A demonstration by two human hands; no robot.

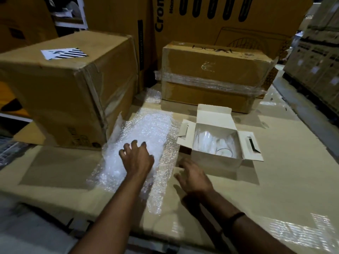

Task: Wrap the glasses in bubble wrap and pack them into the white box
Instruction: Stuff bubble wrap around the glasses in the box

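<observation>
A sheet of bubble wrap [146, 132] lies flat on the cardboard work surface [275, 180]. My left hand [137, 156] rests on its near half with fingers spread, holding nothing. To the right stands the white box [216, 160] with its flaps open. Clear glasses [214, 142] sit inside it; one round rim [224, 152] shows near the box's front wall. My right hand [192, 176] hovers open just in front of the box's left corner, beside the bubble wrap's right edge, and touches neither.
A big brown carton [69, 85] stands at the left, touching the wrap's far-left edge. A plastic-wrapped carton [214, 76] sits behind the white box. More bubble wrap [153, 95] lies between the two cartons. Tall cartons [220, 19] form a wall at the back.
</observation>
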